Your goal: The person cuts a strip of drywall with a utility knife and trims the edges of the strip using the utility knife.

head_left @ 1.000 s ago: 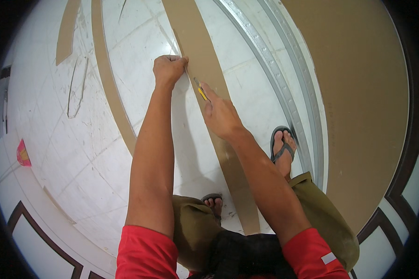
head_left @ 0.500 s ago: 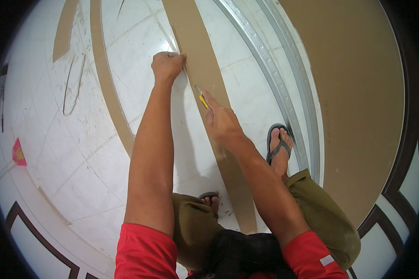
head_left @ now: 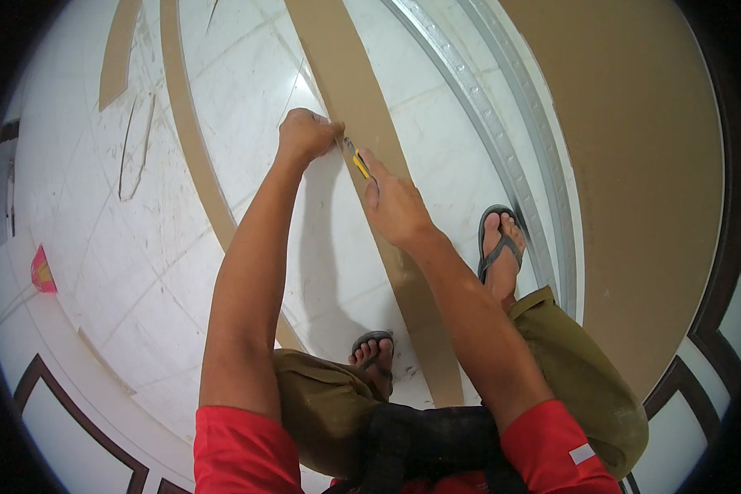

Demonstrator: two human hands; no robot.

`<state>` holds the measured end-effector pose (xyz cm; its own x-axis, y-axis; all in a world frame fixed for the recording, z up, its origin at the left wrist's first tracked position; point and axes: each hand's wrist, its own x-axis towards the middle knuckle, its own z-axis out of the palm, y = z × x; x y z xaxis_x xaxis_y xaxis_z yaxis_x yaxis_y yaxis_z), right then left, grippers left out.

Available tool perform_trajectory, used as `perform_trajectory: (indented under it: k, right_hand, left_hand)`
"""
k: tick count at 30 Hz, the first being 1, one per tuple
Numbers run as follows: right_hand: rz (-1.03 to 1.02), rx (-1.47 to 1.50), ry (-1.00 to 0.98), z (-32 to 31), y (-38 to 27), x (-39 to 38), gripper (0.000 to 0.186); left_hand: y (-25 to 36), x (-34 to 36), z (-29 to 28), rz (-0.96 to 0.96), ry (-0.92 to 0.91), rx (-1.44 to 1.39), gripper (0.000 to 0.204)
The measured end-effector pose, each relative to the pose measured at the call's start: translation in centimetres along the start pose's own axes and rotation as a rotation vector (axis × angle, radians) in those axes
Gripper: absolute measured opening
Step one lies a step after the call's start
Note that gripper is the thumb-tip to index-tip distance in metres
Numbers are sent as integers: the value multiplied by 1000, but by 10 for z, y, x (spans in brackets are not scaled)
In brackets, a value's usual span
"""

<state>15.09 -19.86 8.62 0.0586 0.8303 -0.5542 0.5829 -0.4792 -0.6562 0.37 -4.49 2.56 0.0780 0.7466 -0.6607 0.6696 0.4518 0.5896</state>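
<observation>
Head view: a long brown board strip (head_left: 362,99) runs from the top centre of the frame down to the lower centre, above a pale tiled floor (head_left: 173,280). Near its left edge, above the middle of the frame, the left hand (head_left: 309,135) is closed in a pinch on that edge, fingers curled under. Just beside it, to the right and lower, the right hand (head_left: 395,207) grips a yellow utility knife (head_left: 361,164), its tip pointing up-left by the same edge; whether the blade touches the board cannot be told. Two silvery metal channels (head_left: 479,111) curve through the upper right, beside a large brown board (head_left: 646,181). A narrower brown strip (head_left: 185,123) lies at upper left.
</observation>
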Motion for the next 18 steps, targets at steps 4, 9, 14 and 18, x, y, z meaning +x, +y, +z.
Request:
perform_trajectory:
  k: [4,9,14,18]
  right_hand:
    - [-7,-58,-23,-1,-2,2,62]
    - [-9,-59,-17,-2,-5,-2,62]
    - [-11,-59,-27,-6,-5,-9,57]
    - [-13,-63,-29,-8,-7,-12,57]
  left_hand:
    - [-2,1,0,2,35,16,30]
    - [-8,6,4,12,80,18,28]
    - [-10,1,5,28,118,40,29]
    - [-12,4,5,37,114,11,28]
